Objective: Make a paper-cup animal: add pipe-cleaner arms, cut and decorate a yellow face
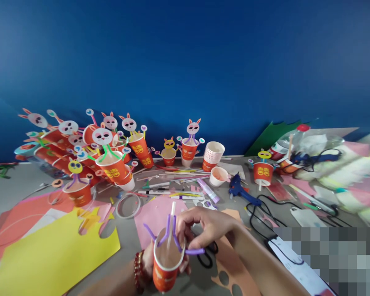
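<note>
My left hand (pixel 148 260) is wrapped around an orange paper cup (pixel 165 279) from behind and the side, mouth up and tilted toward me. Bent purple pipe cleaners (pixel 167 232) rise inside the cup and stick out over its rim. A thin white straw (pixel 173 209) stands up through the middle. At the rim's right side my right hand (pixel 202 226) has its fingers curled, pinching a purple pipe cleaner there; its fingertips are partly hidden. Another purple end points right, below that hand.
Finished cups with rabbit faces (pixel 102 135) crowd the back left. A cup stack (pixel 213 155), blue glue gun (pixel 242 191), tape roll (pixel 128 205) and markers (pixel 154 192) lie behind my hands. Yellow paper (pixel 58 250) is left; a phone (pixel 302 263) and black cable (pixel 262 232) are right.
</note>
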A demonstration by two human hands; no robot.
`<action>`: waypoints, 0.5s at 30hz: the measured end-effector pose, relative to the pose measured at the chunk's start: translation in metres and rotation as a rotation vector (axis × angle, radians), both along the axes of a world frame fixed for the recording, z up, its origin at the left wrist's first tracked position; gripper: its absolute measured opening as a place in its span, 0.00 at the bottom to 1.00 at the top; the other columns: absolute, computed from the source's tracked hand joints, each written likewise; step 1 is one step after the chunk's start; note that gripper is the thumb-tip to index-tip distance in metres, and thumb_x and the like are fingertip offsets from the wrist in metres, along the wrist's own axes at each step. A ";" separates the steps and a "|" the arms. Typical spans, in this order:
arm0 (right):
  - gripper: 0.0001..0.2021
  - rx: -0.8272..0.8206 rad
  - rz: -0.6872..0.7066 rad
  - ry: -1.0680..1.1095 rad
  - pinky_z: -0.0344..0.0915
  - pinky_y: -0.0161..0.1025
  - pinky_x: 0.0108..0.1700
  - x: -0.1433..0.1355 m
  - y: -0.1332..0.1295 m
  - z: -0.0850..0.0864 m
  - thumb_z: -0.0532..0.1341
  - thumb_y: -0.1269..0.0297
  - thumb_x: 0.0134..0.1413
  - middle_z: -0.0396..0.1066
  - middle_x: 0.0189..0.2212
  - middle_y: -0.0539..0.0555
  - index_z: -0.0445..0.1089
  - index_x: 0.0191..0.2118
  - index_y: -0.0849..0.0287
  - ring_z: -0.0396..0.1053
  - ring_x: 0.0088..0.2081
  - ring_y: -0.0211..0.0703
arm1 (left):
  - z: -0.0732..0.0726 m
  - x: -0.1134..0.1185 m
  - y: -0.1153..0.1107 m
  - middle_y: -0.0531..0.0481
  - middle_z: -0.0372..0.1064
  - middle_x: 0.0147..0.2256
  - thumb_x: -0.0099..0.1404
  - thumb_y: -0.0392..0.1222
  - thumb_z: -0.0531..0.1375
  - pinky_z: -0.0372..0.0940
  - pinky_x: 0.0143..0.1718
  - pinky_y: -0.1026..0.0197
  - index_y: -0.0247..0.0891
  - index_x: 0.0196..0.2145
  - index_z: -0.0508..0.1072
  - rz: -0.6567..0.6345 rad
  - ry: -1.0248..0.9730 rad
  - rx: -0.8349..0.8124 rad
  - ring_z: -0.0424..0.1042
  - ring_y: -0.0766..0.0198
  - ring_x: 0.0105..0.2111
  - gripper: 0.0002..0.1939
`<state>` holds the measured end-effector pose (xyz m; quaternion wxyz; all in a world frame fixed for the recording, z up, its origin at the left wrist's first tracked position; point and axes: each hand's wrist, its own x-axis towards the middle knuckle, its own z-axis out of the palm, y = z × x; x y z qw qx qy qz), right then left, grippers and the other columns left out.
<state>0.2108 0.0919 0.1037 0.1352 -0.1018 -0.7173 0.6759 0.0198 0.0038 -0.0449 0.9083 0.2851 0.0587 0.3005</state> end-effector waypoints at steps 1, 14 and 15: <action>0.17 -0.002 -0.008 0.001 0.67 0.33 0.35 0.000 0.000 -0.001 0.71 0.59 0.48 0.75 0.34 0.55 0.74 0.41 0.64 0.68 0.30 0.36 | 0.001 0.001 0.000 0.53 0.64 0.24 0.60 0.64 0.58 0.58 0.38 0.56 0.38 0.35 0.73 0.006 -0.060 -0.017 0.62 0.64 0.25 0.24; 0.10 0.004 -0.104 -0.029 0.66 0.36 0.36 -0.001 -0.003 0.001 0.61 0.72 0.49 0.74 0.33 0.53 0.73 0.40 0.62 0.69 0.33 0.40 | 0.019 0.007 0.005 0.47 0.71 0.28 0.63 0.63 0.55 0.62 0.35 0.54 0.34 0.34 0.75 -0.001 -0.123 -0.137 0.67 0.62 0.25 0.26; 0.10 -0.011 -0.112 -0.029 0.66 0.35 0.36 -0.002 -0.004 0.002 0.61 0.73 0.48 0.74 0.33 0.53 0.73 0.39 0.62 0.69 0.33 0.39 | 0.018 0.007 0.005 0.46 0.72 0.28 0.62 0.63 0.56 0.62 0.35 0.54 0.33 0.34 0.76 -0.002 -0.131 -0.138 0.67 0.62 0.25 0.27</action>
